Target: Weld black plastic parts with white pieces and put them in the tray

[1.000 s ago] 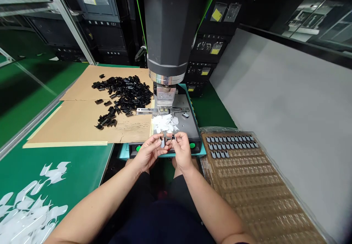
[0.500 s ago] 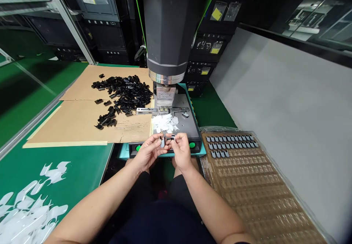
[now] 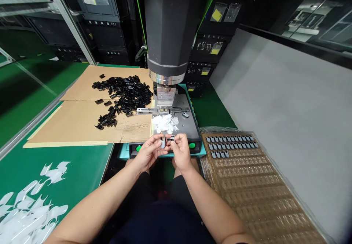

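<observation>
My left hand [image 3: 150, 150] pinches a small grey rounded plastic piece [image 3: 163, 143] just in front of the machine base. Close beside it, my right hand [image 3: 180, 149] grips a small black plastic part [image 3: 172, 138] between thumb and fingers. The two pieces are near each other; whether they touch I cannot tell. Right behind my hands, a heap of white film pieces [image 3: 165, 123] lies on the machine's grey plate. One more grey piece [image 3: 185, 115] rests on that plate, to the right of the metal fixture [image 3: 163, 109].
A dark press head [image 3: 166, 35] hangs over the fixture. Many black parts [image 3: 129, 93] are piled on cardboard [image 3: 68, 123] at left. A clear tray [image 3: 247, 185] at right holds rows of grey pieces. Green buttons [image 3: 192, 145] flank my hands. White sheets [image 3: 30, 214] lie front left.
The black part in my right hand is turned slightly. Both hands otherwise stay in nearly the same place.
</observation>
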The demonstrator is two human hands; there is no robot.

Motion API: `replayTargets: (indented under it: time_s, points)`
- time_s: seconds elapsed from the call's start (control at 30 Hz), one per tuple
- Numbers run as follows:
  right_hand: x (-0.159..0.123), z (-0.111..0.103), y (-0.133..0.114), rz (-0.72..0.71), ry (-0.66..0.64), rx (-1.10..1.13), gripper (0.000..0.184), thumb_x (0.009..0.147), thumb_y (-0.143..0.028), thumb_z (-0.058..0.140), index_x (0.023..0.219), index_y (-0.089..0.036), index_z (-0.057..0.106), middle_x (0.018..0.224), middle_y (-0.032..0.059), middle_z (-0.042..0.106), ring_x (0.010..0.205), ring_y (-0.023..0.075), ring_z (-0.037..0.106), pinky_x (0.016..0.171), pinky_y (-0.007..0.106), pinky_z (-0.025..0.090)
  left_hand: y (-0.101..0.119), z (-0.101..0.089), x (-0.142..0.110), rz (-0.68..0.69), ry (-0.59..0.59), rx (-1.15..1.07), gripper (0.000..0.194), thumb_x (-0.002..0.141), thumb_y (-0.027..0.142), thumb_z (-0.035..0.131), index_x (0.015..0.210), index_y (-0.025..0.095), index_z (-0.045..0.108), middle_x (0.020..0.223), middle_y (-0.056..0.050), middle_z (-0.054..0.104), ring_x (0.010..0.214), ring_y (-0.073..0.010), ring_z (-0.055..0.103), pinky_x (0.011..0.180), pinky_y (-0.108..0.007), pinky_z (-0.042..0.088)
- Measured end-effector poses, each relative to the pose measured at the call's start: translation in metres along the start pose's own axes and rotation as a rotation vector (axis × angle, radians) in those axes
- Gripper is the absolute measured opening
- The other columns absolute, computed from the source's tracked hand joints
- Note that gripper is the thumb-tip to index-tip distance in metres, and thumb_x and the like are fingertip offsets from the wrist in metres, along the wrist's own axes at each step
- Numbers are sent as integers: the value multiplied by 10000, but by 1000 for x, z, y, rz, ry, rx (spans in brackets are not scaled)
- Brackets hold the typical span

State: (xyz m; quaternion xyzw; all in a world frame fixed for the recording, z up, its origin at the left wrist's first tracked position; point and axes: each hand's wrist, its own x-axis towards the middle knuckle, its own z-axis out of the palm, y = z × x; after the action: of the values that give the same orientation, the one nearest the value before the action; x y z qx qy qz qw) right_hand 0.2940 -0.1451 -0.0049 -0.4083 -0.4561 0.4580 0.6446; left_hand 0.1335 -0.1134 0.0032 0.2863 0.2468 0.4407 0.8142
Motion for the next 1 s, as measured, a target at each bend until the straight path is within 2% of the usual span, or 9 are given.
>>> replayTargets:
  time_s: [0.07,0.23,0.37,0.6,0.73,0.87,1.0]
  points:
    - [0,0,-1,-1,3,1,245,1013,-404,693,1063,-285,484,918,-16,682,822,170,721,714,305,604,-1,-1,0,2,-3,1,441,898,277,849,1276,156,655,1038,-110,790,893,-218,804,770,-276,675]
    - [1,0,-1,12,1,-6,249,1013,-413,689,1068,-286,482,903,-21,676,777,163,703,700,308,600,-1,0,0,1,0,12,437,895,287,852,1273,167,669,1304,-146,743,920,-214,803,777,-285,682]
    - [0,-1,0,14,1,-3,258,1014,-425,685,1072,-289,474,901,-23,672,767,164,699,696,310,596,-1,0,-1,1,5,14,442,886,291,863,1265,168,672,1352,-155,722,918,-214,804,773,-285,683]
    - [-3,0,-2,-35,-6,-70,228,1041,-423,642,1091,-285,468,944,-4,671,834,175,706,757,339,615,0,-1,-1,7,-14,16,430,903,290,847,1271,166,663,1267,-150,752,922,-218,803,784,-293,680]
    - [-9,3,-8,-145,-13,-167,152,1071,-391,594,1108,-290,487,1163,60,685,951,193,709,878,402,623,3,-1,-2,17,-69,-2,405,907,280,841,1253,172,660,1147,-129,776,898,-214,798,772,-296,675]
    - [-14,5,-13,-197,-38,-218,128,1078,-377,576,1116,-291,488,1355,106,662,1056,218,712,928,435,619,5,-1,-4,28,-121,-6,375,924,279,823,1245,178,660,1070,-104,772,914,-221,798,794,-308,675]
    - [-17,4,-13,-245,-53,-263,80,1080,-321,565,1109,-296,495,1416,105,649,999,201,724,905,420,615,7,0,-5,29,-160,-16,337,933,270,809,1225,182,665,1043,-88,766,911,-217,795,798,-318,677]
